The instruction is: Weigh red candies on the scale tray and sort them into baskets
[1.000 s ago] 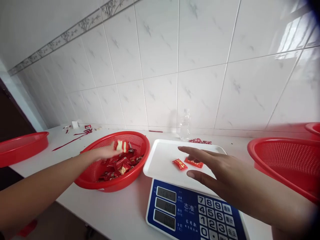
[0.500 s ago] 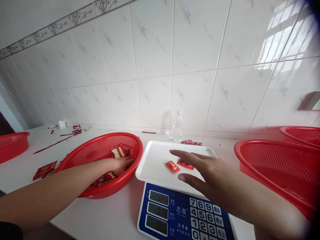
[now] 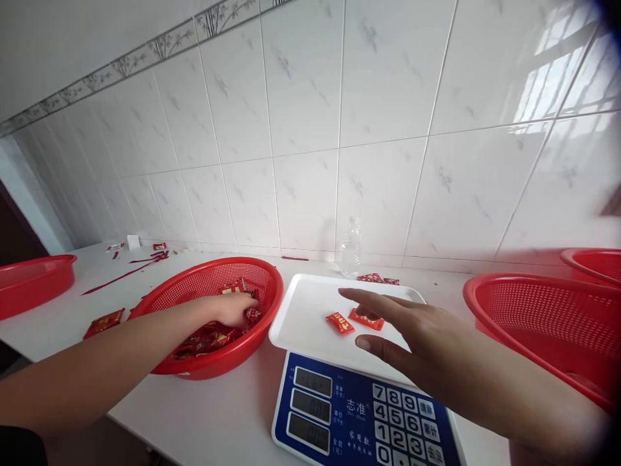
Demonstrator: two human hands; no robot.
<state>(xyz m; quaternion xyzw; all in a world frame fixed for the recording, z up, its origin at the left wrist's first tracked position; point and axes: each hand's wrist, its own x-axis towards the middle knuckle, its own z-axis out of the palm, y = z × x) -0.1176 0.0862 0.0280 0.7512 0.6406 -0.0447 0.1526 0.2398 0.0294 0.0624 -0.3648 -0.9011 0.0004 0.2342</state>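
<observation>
My left hand reaches down into a red plastic basket of wrapped sweets. Its fingers curl downward among the packets and are mostly hidden; a red wrapped sweet shows beside them, and I cannot tell if it is gripped. Over the white tray of a blue kitchen scale hovers my right hand, thumb and fingers apart, holding nothing. Two red sweets lie on that tray: one to the left of my fingers, the other partly behind them.
More red baskets stand to the right, and another basket at far left. A clear bottle stands by the tiled wall, near red patterned packets. Red packets and dark red strips lie left.
The view has shifted slightly, so things sit a little further right. My left hand has turned and risen slightly in the basket, with a red sweet now showing beside its fingers.
</observation>
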